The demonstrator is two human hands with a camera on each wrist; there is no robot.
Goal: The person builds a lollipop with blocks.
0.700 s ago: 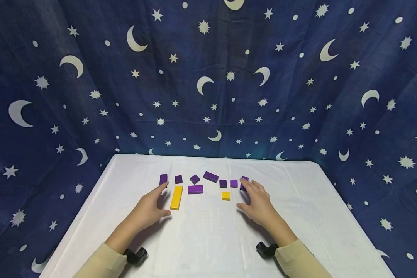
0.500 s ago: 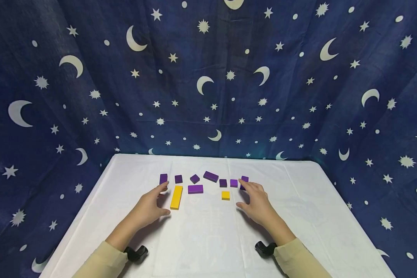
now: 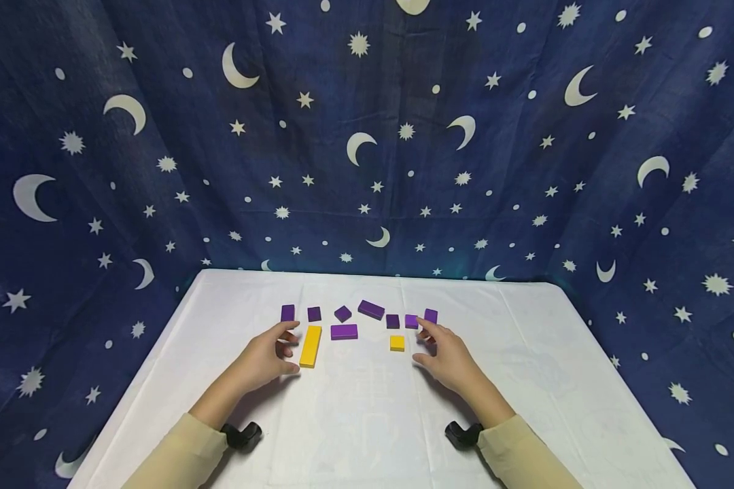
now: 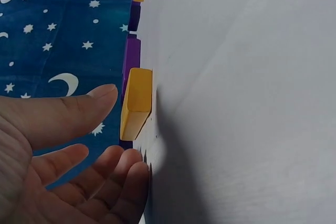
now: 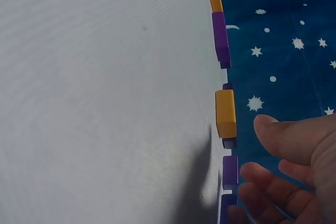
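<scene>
Two empty hands: left hand (image 3: 268, 360) with thumb and fingers loosely bent, spread apart; right hand (image 3: 449, 360) same. Long yellow block (image 3: 310, 347) just right of left fingertips, not touching, facing thumb-index gap; left hand nearer; long axis running away, far end angled slightly right. Short yellow block (image 3: 397, 343) just left of right thumb, apart. Right index tip overlapping purple cube (image 3: 410, 320) in head view, contact unclear. Purple oblong block (image 3: 344, 332) lying crosswise between both yellow ones. Other purple blocks (image 3: 371, 310) beyond, on white tablecloth (image 3: 355, 421).
</scene>
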